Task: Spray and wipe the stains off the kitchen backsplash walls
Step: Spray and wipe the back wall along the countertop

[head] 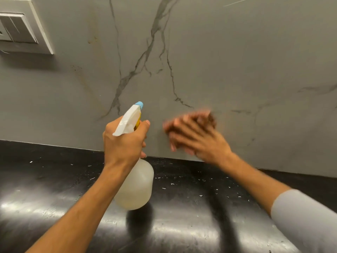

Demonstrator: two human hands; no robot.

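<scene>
A spray bottle (134,181) is clasped at its neck by the left grip (124,141), nozzle toward the backsplash (218,61), above the surface's (54,179) back edge. The right grip (195,136), blurred, is spread flat against the backsplash just beside; anything held beneath cannot be told.

No readable text, label, brand, number or sign appears anywhere in the frame. The translucent spray bottle (135,185) at center carries no visible label, the white switch plate (23,28) at upper left bears no markings, and the grey veined backsplash (237,61) and black counter (182,225) are unlettered.
</scene>
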